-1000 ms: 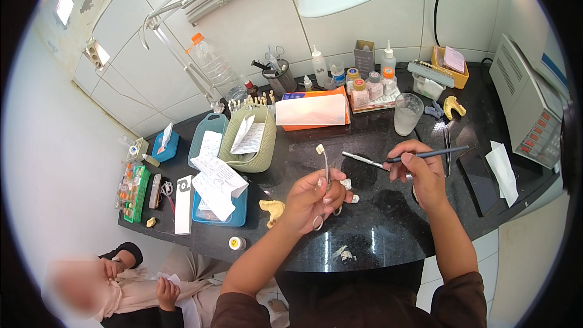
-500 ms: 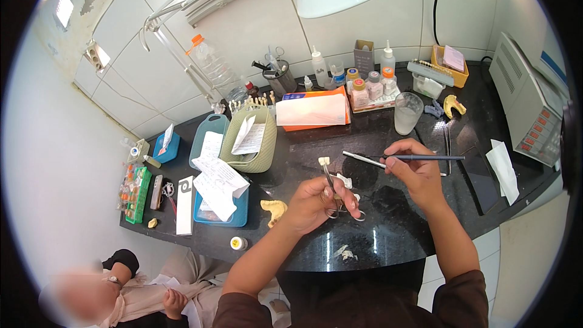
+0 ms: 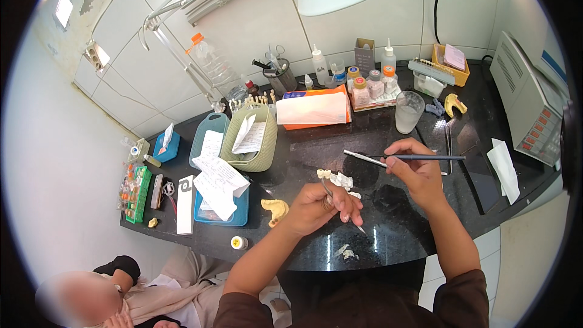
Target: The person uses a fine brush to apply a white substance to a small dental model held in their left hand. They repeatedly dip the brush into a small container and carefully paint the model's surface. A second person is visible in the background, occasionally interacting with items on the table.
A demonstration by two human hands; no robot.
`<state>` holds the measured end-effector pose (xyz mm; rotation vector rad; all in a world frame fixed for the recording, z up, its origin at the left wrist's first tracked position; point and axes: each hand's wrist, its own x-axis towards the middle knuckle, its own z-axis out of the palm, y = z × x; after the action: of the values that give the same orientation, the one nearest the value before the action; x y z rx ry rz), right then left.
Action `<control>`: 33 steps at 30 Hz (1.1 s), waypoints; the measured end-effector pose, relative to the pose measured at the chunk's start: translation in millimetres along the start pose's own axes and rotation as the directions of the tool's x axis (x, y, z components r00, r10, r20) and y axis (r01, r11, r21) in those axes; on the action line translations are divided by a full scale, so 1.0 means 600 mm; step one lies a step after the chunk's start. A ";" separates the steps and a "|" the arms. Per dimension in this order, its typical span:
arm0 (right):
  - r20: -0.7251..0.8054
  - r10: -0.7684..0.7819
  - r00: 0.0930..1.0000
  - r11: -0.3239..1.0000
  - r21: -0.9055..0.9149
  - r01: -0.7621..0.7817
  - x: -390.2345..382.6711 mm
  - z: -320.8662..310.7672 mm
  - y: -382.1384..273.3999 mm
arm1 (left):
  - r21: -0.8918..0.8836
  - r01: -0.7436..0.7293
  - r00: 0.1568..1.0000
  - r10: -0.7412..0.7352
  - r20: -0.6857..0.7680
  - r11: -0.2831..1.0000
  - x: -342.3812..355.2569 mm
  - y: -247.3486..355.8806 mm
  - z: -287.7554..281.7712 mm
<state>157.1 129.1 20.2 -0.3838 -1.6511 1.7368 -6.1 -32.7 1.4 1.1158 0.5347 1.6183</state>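
My left hand (image 3: pixel 317 208) is closed round a ring-handled metal clamp (image 3: pixel 328 186). At the clamp's tip is a small cream-coloured tooth-shaped piece (image 3: pixel 324 174), seen as two joined units. Most of the handles are hidden by my fingers. My right hand (image 3: pixel 418 173) holds a slim dark-handled brush (image 3: pixel 431 157) between thumb and fingers, its fine end pointing left, apart from the tooth piece. Behind that hand a silver instrument (image 3: pixel 359 156) lies on the black worktop (image 3: pixel 316 149). Crumpled white tissue (image 3: pixel 343 180) lies just beyond my left hand.
A yellowish dental cast (image 3: pixel 275 211) and a small white jar (image 3: pixel 239 243) lie left of my left forearm. A cloudy glass (image 3: pixel 409 112) stands beyond my right hand. Baskets with papers (image 3: pixel 250 140) are left; bottles (image 3: pixel 375 85) stand behind. A person (image 3: pixel 152 294) sits lower left.
My left hand has turned, tilting the clamp and tooth piece so that two units show and the ring handles are edge-on or hidden. My right hand stays nearly still. The seated person's hand has moved.
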 end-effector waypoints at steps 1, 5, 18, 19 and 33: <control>-0.001 -0.001 1.000 1.000 -0.002 0.001 0.000 0.000 0.000 | -0.009 0.002 1.000 -0.002 0.001 1.000 0.000 0.000 0.000; -0.002 -0.008 1.000 1.000 -0.017 0.008 -0.001 0.000 0.001 | -0.032 0.009 1.000 -0.009 0.001 0.999 -0.001 0.000 0.000; -0.010 -0.003 1.000 0.996 -0.091 0.002 -0.002 0.000 0.000 | -0.079 0.002 1.000 0.000 0.030 0.997 -0.001 0.000 -0.002; -0.015 -0.001 1.000 0.995 -0.098 -0.001 -0.002 0.000 0.000 | -0.081 0.000 0.999 0.003 0.032 0.997 -0.001 0.000 -0.002; 0.258 -0.531 0.807 0.847 0.149 0.510 -0.046 0.024 -0.047 | 0.692 -0.204 0.979 0.125 0.164 0.693 0.015 0.030 0.009</control>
<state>175.7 98.5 42.6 0.3617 -1.6802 1.4631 -10.9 -31.8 21.7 1.8565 1.0708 1.5170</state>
